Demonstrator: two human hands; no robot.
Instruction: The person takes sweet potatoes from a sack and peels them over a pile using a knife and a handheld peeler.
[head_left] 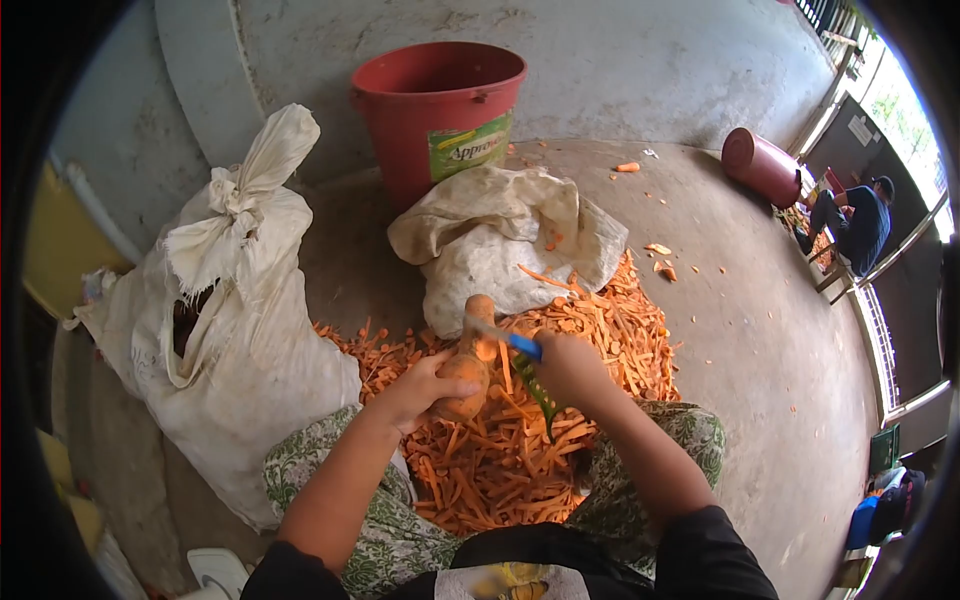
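My left hand (420,392) is wrapped round the thick lower end of a large orange carrot (465,385), which stands roughly upright with its narrower end pointing away from me. In my right hand (572,370) is a blue-handled knife (524,346), its blurred blade lying across the carrot's upper part. A green strip with yellow dots (538,400) hangs below that hand. Beneath both hands, between my knees, spreads a heap of orange peelings (500,470).
A crumpled whitish sack (500,235) lies beyond the heap, before a red bucket (400,135). A tied, full white sack (240,370) stands at left. Orange scraps dot the concrete floor (770,400). Far right, a person (862,225) sits near a tipped red barrel (762,168).
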